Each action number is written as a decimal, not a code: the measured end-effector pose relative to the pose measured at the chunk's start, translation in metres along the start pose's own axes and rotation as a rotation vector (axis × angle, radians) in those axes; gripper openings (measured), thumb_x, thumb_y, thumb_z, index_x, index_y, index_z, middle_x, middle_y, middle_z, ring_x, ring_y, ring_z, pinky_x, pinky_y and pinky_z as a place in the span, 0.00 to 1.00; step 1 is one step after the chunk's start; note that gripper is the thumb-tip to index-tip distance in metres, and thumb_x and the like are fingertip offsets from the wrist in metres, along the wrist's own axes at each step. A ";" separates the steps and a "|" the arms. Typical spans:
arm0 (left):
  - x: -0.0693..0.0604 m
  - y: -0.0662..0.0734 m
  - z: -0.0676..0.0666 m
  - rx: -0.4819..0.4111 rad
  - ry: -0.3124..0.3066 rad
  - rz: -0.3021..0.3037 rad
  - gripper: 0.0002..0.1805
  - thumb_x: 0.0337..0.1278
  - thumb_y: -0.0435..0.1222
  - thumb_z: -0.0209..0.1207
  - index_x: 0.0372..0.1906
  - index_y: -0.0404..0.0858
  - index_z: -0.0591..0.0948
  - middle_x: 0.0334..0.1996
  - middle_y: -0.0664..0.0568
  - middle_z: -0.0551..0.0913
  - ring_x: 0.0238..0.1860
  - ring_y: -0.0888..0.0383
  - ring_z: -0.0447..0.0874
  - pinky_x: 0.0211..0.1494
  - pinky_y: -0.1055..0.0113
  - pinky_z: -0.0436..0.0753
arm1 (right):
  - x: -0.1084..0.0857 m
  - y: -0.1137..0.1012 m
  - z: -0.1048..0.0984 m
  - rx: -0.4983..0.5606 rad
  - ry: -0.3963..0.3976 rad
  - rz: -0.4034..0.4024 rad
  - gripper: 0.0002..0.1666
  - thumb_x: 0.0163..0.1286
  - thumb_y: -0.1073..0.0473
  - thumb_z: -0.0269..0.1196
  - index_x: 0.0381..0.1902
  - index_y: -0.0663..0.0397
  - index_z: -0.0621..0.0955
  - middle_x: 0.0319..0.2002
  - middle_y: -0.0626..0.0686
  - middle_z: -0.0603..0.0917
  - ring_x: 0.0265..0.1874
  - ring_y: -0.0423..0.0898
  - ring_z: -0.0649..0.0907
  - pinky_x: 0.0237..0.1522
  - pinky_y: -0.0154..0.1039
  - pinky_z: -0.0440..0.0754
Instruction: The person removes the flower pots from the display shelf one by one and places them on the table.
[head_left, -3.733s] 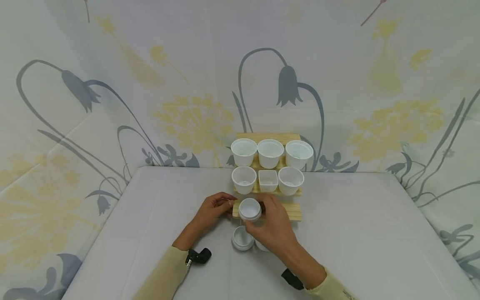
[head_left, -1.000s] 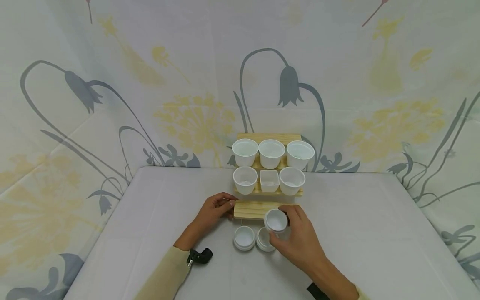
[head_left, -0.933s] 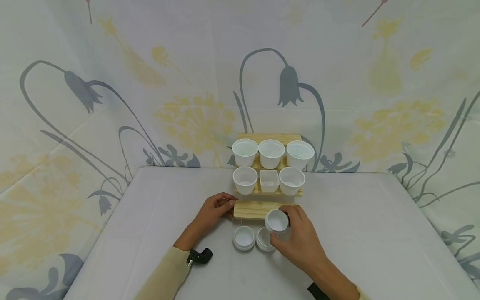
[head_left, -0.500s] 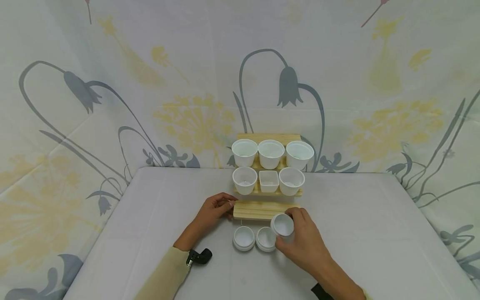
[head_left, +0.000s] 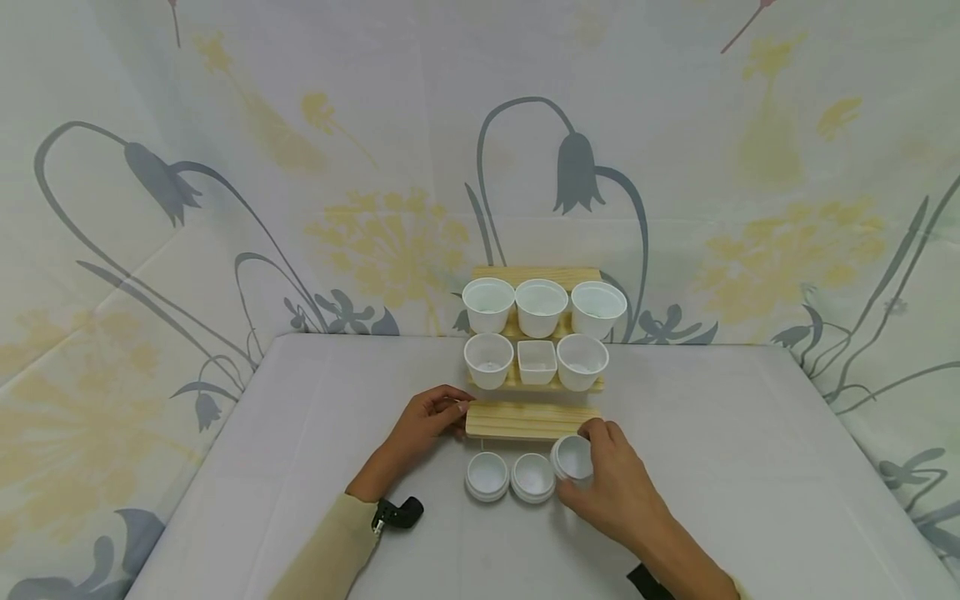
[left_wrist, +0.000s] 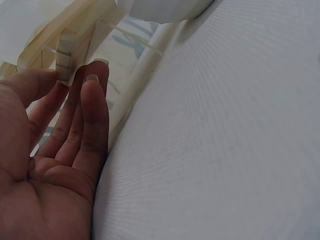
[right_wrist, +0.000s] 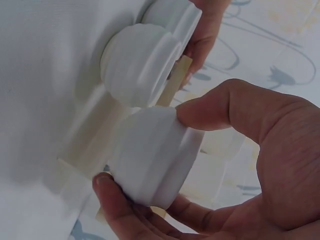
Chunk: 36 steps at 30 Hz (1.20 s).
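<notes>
My left hand [head_left: 426, 425] pinches the left end of the lowest wooden shelf [head_left: 525, 420] between thumb and fingers; the left wrist view shows the thumb on the wood end [left_wrist: 65, 56]. With thumb and fingers round its sides, my right hand [head_left: 618, 483] grips a round white ribbed jar [head_left: 573, 458] just in front of the shelf's right end. To its left, two similar white jars, one [head_left: 533, 477] beside the held one and another [head_left: 487, 477] further left, stand on the table. In the right wrist view the held jar [right_wrist: 155, 155] appears close to a neighbouring jar [right_wrist: 135, 65].
Behind the lowest shelf, the middle tier holds two round white cups [head_left: 489, 361] with a square one [head_left: 537, 362] between them. Three round white cups [head_left: 542, 307] stand on the upper tier. A flower-patterned cloth [head_left: 405, 167] hangs behind the white table [head_left: 337, 375].
My right hand has carried its jar from over the lowest shelf's left part rightward and toward the front, uncovering the shelf and the middle jar. The left hand has stayed at the shelf's end.
</notes>
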<state>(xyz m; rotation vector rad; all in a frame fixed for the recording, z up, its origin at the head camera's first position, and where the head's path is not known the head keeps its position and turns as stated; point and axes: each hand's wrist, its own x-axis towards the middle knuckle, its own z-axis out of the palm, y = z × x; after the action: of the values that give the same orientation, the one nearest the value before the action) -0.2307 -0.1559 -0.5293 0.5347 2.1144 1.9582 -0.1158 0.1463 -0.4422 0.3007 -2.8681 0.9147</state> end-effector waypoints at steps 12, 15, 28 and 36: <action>0.000 -0.001 -0.001 -0.005 -0.009 -0.005 0.14 0.80 0.35 0.59 0.60 0.30 0.82 0.48 0.36 0.89 0.41 0.55 0.90 0.43 0.62 0.90 | -0.001 0.001 -0.003 -0.029 -0.091 0.057 0.35 0.47 0.64 0.74 0.54 0.64 0.74 0.48 0.63 0.79 0.39 0.52 0.82 0.40 0.49 0.84; 0.001 -0.002 -0.001 -0.008 -0.011 -0.003 0.15 0.80 0.35 0.59 0.60 0.30 0.82 0.48 0.37 0.90 0.40 0.55 0.90 0.43 0.62 0.90 | -0.001 0.001 -0.003 -0.028 -0.109 0.070 0.35 0.46 0.64 0.74 0.54 0.65 0.74 0.47 0.63 0.79 0.37 0.51 0.81 0.37 0.47 0.83; 0.000 0.001 -0.001 0.013 -0.004 0.010 0.15 0.80 0.34 0.59 0.60 0.28 0.81 0.45 0.36 0.89 0.38 0.57 0.89 0.43 0.62 0.90 | 0.001 0.004 0.001 -0.013 -0.151 0.098 0.35 0.45 0.67 0.74 0.53 0.68 0.74 0.45 0.65 0.78 0.32 0.51 0.80 0.30 0.44 0.82; -0.001 0.004 0.001 0.007 0.003 -0.015 0.15 0.80 0.34 0.59 0.60 0.28 0.82 0.46 0.35 0.89 0.39 0.57 0.89 0.43 0.63 0.90 | 0.000 0.006 0.005 -0.012 -0.170 0.109 0.35 0.45 0.68 0.75 0.52 0.68 0.74 0.47 0.68 0.78 0.32 0.52 0.80 0.30 0.44 0.82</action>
<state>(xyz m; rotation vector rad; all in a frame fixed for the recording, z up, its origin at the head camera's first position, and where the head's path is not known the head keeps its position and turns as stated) -0.2294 -0.1552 -0.5258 0.5161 2.1216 1.9450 -0.1172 0.1483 -0.4494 0.2341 -3.0721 0.9315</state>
